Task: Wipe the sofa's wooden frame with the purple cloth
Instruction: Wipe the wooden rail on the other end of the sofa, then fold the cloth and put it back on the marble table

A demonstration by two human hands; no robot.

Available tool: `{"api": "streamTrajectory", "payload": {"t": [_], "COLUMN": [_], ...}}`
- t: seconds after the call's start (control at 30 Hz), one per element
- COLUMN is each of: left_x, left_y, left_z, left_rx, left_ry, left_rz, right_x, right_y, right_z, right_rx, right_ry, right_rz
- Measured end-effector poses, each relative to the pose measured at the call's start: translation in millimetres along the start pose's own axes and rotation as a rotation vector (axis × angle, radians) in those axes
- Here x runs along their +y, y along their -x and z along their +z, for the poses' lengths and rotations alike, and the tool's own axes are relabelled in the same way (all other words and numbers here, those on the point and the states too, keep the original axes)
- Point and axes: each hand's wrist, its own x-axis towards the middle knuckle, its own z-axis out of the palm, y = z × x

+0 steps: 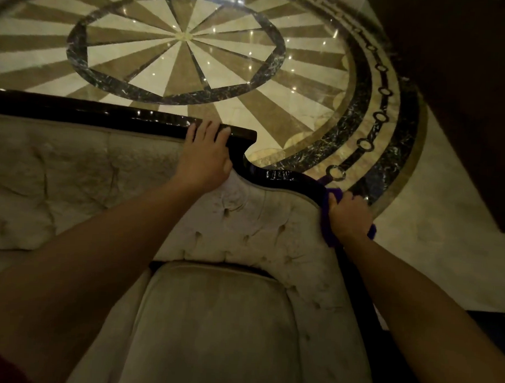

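The sofa's dark glossy wooden frame [105, 114] runs along the top of the tufted beige backrest, dips in a curve at the middle and goes down the right side. My left hand [205, 155] rests flat on the top rail near the dip, fingers spread over the wood. My right hand [349, 216] presses the purple cloth [328, 234] against the curved right part of the frame; the cloth wraps the rail and is mostly hidden under the hand.
The beige seat cushion [212, 327] lies below me. Beyond the backrest is a polished marble floor [179, 37] with a radial pattern. A dark piece of furniture [464, 84] stands at the upper right.
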Motion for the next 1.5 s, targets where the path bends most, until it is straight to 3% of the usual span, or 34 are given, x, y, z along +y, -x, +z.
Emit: {"api": "streamTrajectory", "payload": {"t": [0.1,0.2,0.3,0.43,0.57,0.73,0.8,0.9,0.97,1.03,1.33,1.5], "left_x": [14.4,37.1,60.9,94.5,121.4,135.5,147.7,168.1,177.1,181.8,228.3,211.7], "left_y": [32.9,64.4,87.5,132.8,192.2,265.5,292.8,325.6,345.5,366.1,459.3,530.1], "left_z": [-8.2,-2.9,-5.8,-24.3,-60.9,-131.9,-154.3,-172.0,-173.9,-173.8,-164.9,-176.3], "left_rx": [-0.079,-0.258,-0.499,-0.591,-0.649,-0.500,-0.478,-0.416,-0.348,-0.283,-0.119,0.046], "left_ry": [0.114,0.309,0.627,0.993,1.333,1.621,1.619,1.539,1.501,1.536,1.549,1.595], "left_rz": [-0.002,-0.005,-0.139,-0.336,-0.370,-0.316,-0.225,-0.157,-0.186,-0.263,-0.429,-0.570], "right_x": [56.7,98.5,102.0,65.0,36.8,24.6,23.2,21.9,29.6,45.4,93.9,74.8], "right_y": [38.7,96.3,135.4,165.5,208.4,277.3,308.6,344.5,366.1,384.5,448.3,479.7], "right_z": [1.7,4.9,-7.1,-59.9,-120.7,-163.9,-168.3,-164.6,-161.3,-154.6,-140.7,-130.0], "right_rx": [-0.251,-0.542,-0.542,-0.457,-0.387,-0.403,-0.474,-0.433,-0.397,-0.519,-0.749,-0.982], "right_ry": [-0.024,-0.012,-0.314,-0.826,-1.467,-1.805,-1.779,-1.844,-1.939,-2.005,-1.918,-1.666], "right_rz": [0.213,0.287,0.371,0.369,0.445,0.310,0.244,0.194,0.223,0.222,0.038,-0.127]}}
